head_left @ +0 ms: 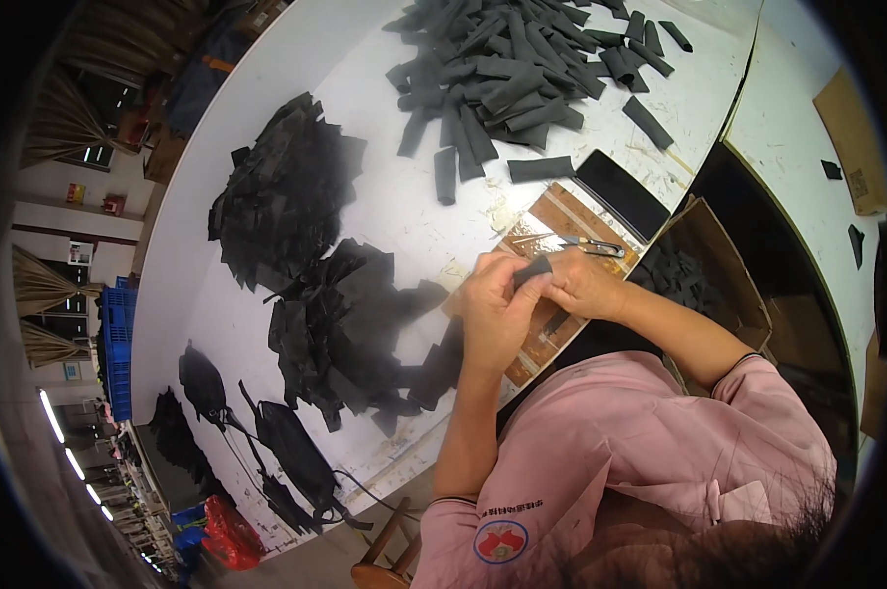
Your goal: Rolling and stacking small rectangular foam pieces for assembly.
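Left hand (495,299): grip pinching a small dark-grey fabric piece (533,271) between thumb and fingers, the piece sitting above a brown wooden board (547,203). Right hand (583,283): fingers curling close against the piece's right end; whether this grip is pinching it, one cannot tell.

On the board, just beyond the hands: metal thread snips (600,247), lying near the right hand. Beside the board's far edge: a black rectangular phone-like device (623,194), resting flat.

On the white surface (394,187): a large pile of dark-grey fabric tubes (507,74), spreading at the far side; two heaps of flat black fabric pieces (286,187), lying to the left; black strapped pouches (294,442), lying near the left edge.

Right of the board: an open brown cardboard box (733,255), holding dark-grey pieces (681,275).
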`<state>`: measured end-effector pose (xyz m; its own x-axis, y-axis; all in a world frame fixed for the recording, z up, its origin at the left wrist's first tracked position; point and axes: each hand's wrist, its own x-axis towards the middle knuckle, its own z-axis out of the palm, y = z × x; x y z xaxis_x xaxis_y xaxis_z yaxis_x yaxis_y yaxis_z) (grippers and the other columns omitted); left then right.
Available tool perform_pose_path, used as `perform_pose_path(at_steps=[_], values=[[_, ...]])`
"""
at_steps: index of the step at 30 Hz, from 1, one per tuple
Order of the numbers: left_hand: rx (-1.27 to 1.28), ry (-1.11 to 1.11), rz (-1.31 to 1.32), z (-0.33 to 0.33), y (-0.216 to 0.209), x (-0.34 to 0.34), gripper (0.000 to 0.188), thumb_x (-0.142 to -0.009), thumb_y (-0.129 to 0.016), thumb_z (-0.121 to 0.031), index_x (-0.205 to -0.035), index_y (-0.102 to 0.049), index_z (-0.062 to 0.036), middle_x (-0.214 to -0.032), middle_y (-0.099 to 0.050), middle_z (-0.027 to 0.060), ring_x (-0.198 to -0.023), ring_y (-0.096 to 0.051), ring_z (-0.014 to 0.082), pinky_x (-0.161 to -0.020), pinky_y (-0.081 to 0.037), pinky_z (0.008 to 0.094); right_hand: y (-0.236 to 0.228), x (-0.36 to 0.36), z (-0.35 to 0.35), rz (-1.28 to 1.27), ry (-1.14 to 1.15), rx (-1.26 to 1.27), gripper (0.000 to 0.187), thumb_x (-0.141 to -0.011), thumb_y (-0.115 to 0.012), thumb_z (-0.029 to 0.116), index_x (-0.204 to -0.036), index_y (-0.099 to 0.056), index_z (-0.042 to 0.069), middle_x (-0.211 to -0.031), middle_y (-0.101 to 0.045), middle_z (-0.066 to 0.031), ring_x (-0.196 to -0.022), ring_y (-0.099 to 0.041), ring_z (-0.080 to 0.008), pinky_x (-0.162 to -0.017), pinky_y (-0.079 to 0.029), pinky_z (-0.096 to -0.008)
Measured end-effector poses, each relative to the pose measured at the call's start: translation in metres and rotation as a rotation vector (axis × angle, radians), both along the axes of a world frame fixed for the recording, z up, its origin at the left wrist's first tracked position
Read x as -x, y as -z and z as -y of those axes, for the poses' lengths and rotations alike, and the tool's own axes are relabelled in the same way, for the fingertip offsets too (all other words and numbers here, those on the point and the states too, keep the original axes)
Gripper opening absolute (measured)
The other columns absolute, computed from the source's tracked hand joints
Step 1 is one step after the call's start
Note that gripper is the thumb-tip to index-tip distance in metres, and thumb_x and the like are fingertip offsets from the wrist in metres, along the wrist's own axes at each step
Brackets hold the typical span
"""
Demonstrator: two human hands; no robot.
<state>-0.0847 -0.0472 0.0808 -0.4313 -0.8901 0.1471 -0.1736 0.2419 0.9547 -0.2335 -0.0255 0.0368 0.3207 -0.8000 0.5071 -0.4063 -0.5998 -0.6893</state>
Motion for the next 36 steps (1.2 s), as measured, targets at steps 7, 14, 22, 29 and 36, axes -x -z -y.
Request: perform_pose_path(at_steps=[7,14,22,29,36], values=[[0.020,-0.091,-0.123,-0.004,-0.001,0.003,0.007,-0.071,-0.062,0.000,-0.077,-0.059,0.0040,-0.080,-0.055,0.0048,-0.073,-0.050,0.0085,-0.065,-0.040,0.0209,-0.009,0.004,0.007,-0.071,-0.014,-0.034,0.018,-0.079,-0.052,0.016,-0.071,-0.048,0.000,-0.064,-0.051,-0.0150,-0.061,-0.051,-0.0335,-0.055,-0.041,-0.0391],[0.050,-0.090,-0.053,-0.008,0.015,0.002,0.009,-0.074,-0.060,-0.001,-0.081,-0.058,0.0033,-0.080,-0.058,0.0057,-0.072,-0.053,0.0100,-0.066,-0.042,0.0221,0.009,-0.002,0.006,-0.106,0.020,-0.141,0.016,-0.079,-0.053,0.016,-0.075,-0.050,0.000,-0.065,-0.051,-0.0152,-0.061,-0.051,-0.0336,-0.054,-0.041,-0.0389],[-0.398,-0.063,-1.192,-0.011,0.011,-0.015,0.012,-0.083,-0.052,-0.011,-0.088,-0.055,0.0000,-0.092,-0.057,0.0140,-0.090,-0.053,0.0263,-0.087,-0.038,0.0392,-0.035,0.000,0.010,-0.100,0.007,-0.056,0.019,-0.079,-0.053,0.019,-0.071,-0.049,0.003,-0.063,-0.047,-0.0115,-0.058,-0.049,-0.0294,-0.053,-0.039,-0.0374],[-0.109,-0.229,-0.726,-0.014,0.029,-0.020,0.015,-0.085,-0.048,-0.007,-0.092,-0.053,0.0046,-0.089,-0.059,0.0129,-0.083,-0.055,0.0163,-0.082,-0.041,0.0304,-0.019,-0.004,0.004,-0.249,0.042,-0.108,0.025,-0.079,-0.054,0.021,-0.065,-0.046,0.002,-0.059,-0.044,-0.0127,-0.054,-0.047,-0.0320,-0.049,-0.037,-0.0388],[0.026,-0.703,0.214,0.010,0.088,-0.083,0.021,-0.074,-0.053,0.000,-0.095,-0.054,0.0004,-0.093,-0.058,0.0108,-0.084,-0.055,0.0214,-0.075,-0.042,0.0293,-0.078,0.037,0.102,0.308,0.208,-0.312,0.040,-0.087,-0.042,0.036,-0.077,-0.058,0.001,-0.052,-0.045,0.0001,-0.047,-0.041,-0.0079,-0.050,-0.034,-0.0213]])
